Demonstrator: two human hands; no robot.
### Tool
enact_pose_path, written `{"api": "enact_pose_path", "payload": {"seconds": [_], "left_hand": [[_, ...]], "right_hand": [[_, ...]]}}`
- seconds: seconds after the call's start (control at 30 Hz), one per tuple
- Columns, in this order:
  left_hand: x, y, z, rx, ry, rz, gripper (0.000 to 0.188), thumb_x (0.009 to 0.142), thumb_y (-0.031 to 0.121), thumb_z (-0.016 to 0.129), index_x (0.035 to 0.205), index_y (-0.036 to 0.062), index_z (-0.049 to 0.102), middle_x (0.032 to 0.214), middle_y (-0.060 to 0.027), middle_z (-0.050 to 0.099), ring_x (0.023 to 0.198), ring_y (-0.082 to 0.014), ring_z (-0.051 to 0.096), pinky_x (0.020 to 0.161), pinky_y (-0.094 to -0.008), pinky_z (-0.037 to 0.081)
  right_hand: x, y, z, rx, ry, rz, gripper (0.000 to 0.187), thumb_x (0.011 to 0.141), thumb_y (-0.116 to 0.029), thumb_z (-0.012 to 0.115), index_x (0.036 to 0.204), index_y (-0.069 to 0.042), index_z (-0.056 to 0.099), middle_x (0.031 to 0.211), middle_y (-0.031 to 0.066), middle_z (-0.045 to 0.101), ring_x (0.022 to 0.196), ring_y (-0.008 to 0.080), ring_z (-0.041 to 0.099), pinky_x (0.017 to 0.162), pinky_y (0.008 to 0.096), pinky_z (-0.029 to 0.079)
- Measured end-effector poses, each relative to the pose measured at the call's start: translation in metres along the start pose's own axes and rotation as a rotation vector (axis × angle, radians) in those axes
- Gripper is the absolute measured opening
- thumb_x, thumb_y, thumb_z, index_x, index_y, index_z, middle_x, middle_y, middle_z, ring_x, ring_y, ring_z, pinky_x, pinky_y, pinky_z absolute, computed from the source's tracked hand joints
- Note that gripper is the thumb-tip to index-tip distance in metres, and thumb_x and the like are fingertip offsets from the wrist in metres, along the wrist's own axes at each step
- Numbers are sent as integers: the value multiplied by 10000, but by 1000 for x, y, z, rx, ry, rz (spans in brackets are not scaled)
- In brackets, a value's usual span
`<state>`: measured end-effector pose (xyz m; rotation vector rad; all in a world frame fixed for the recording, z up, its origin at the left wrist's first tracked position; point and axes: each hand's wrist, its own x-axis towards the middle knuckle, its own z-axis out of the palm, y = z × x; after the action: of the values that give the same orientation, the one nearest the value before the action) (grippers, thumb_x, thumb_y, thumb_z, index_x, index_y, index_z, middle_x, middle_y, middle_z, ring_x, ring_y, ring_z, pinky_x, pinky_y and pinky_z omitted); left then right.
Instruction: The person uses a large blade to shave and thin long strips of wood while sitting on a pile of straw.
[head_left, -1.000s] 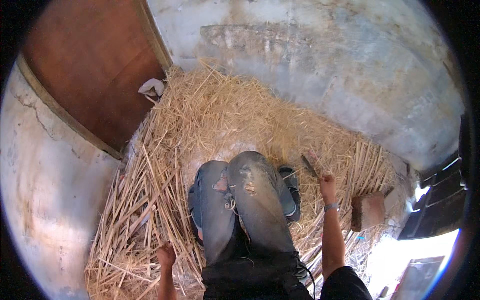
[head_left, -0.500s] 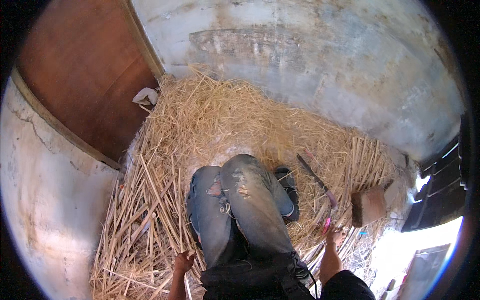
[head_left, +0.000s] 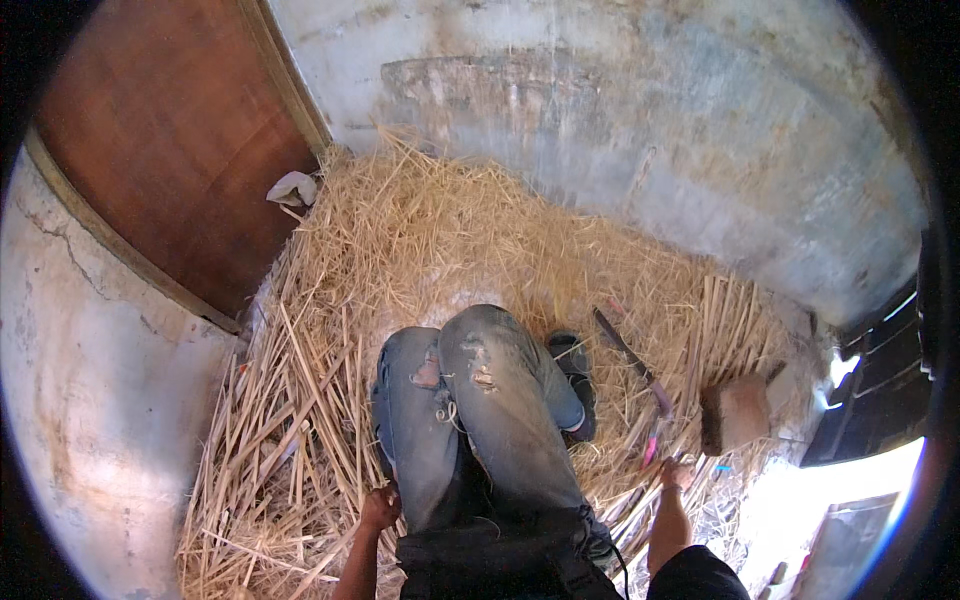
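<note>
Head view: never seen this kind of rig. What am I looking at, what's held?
No robot here: just a person's bare left hand and right hand. A fisheye camera worn on the head looks down, so straight edges bend near the rim. The wearer's torn jeans fill the lower middle. Loose straw and longer stalks lie on the floor, with a long-bladed tool and a brownish block toward the right. Neither hand grips the tool; whether they hold anything smaller, I can't tell.

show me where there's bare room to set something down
The barest patch is the pale floor between the knees and the loose straw, though thinly strewn. Crowded: left, under long stalks; right, where the knife, block and right hand cluster.
</note>
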<state>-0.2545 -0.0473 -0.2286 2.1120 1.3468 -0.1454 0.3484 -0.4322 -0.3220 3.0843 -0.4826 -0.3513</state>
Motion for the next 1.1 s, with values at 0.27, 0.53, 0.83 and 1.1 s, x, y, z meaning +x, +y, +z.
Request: {"api": "enact_pose_path", "payload": {"seconds": [0.27,0.53,0.83,1.1], "left_hand": [[-8,21,8,-43,-97,-75,391,817,201,638,1157,12,683,1006,-259,697,942,-399,681,844,-439,551],[-14,8,11,34,-37,-2,398,833,237,643,1164,18,678,939,-257,697,951,-390,683,827,-452,550],[-1,14,16,2,-108,-107,492,869,383,627,1228,48,654,956,-234,719,913,-392,701,841,-463,562],[-8,-48,-35,137,-145,-151,618,862,497,667,1288,50,628,1066,-223,713,1037,-365,682,913,-441,539]], "right_hand": [[-81,-51,20,71,117,-211,701,878,-545,594,1396,-92,460,1378,206,389,1291,414,397,1030,544,401],[21,-44,5,460,199,333,1052,752,-701,678,1419,50,366,1396,260,370,1289,447,396,1030,577,390],[194,17,0,2188,-586,-244,536,893,-456,630,1241,-50,590,1120,112,665,942,276,640,746,373,563],[147,-4,-15,1794,-164,126,521,884,-450,636,1235,-66,601,1112,116,668,945,265,642,741,382,563]]}}
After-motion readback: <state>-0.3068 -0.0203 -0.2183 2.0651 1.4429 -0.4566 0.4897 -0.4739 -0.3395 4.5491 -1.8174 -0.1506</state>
